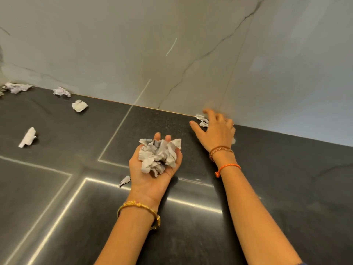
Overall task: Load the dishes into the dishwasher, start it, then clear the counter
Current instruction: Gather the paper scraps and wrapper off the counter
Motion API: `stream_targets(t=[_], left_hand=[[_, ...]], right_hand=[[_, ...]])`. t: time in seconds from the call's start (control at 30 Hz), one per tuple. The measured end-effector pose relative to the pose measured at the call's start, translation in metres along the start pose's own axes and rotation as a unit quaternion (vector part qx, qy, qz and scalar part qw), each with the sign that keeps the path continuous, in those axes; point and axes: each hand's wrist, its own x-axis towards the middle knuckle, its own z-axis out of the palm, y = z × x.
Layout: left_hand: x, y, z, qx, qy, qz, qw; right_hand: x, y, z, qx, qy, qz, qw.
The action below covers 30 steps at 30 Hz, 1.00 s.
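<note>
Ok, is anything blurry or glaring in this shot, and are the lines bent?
Head view: the right hand is motion-blurred at the fingertips, over a scrap by the wall; the left hand and its paper wad are sharper. Bright glare streaks run along the counter seams. Wide-angle distortion tilts the wall edge.

Home kitchen, dark speckled stone counter (pixel 286 169), pale veined marble backsplash (pixel 191 44) behind it
</note>
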Motion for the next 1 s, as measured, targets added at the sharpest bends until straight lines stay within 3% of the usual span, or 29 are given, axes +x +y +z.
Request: stream_targets(t=[0.1, 0.3, 0.37, 0.43, 0.47, 0.53, 0.6, 0.7, 0.77, 0.83, 0.93, 1.0], left_hand=[[0.001, -0.001, -0.002, 0.034, 0.008, 0.000, 0.999], [0.000, 0.003, -0.004, 0.015, 0.003, 0.006, 1.000], [-0.001, 0.002, -0.004, 0.018, 0.003, 0.003, 1.000], [-0.001, 0.002, -0.003, 0.018, 0.005, 0.006, 1.000], [-0.002, 0.002, -0.003, 0.009, 0.005, 0.009, 1.000], [-0.001, 0.004, -0.002, -0.014, 0.006, 0.017, 1.000], [-0.001, 0.006, -0.002, -0.049, 0.011, 0.022, 0.999], [-0.005, 0.003, -0.002, -0.059, 0.013, 0.020, 0.998], [-0.006, 0.000, -0.003, -0.047, 0.016, 0.026, 0.998], [-0.008, -0.003, -0.003, -0.024, -0.005, 0.026, 0.999], [-0.016, -0.008, -0.003, 0.004, -0.047, 0.020, 0.999], [-0.029, -0.009, -0.005, 0.032, -0.067, 0.008, 0.997]], right_hand=[[0.005, -0.009, 0.007, -0.071, 0.012, -0.073, 0.995], [-0.002, -0.014, 0.000, -0.054, -0.033, -0.140, 0.988], [-0.010, -0.016, 0.000, 0.022, -0.010, -0.165, 0.986], [-0.023, -0.025, -0.002, 0.228, 0.038, -0.138, 0.963], [-0.031, -0.033, -0.005, 0.357, 0.071, -0.087, 0.927], [-0.049, -0.049, -0.013, 0.587, 0.097, 0.047, 0.802], [-0.070, -0.064, -0.018, 0.708, 0.087, 0.155, 0.683], [-0.096, -0.070, -0.023, 0.745, 0.113, 0.215, 0.622], [-0.109, -0.071, -0.025, 0.721, 0.138, 0.191, 0.652], [-0.115, -0.075, -0.025, 0.669, 0.157, 0.101, 0.720], [-0.121, -0.079, -0.023, 0.498, 0.158, -0.045, 0.851], [-0.131, -0.081, -0.022, 0.415, 0.158, -0.062, 0.894]])
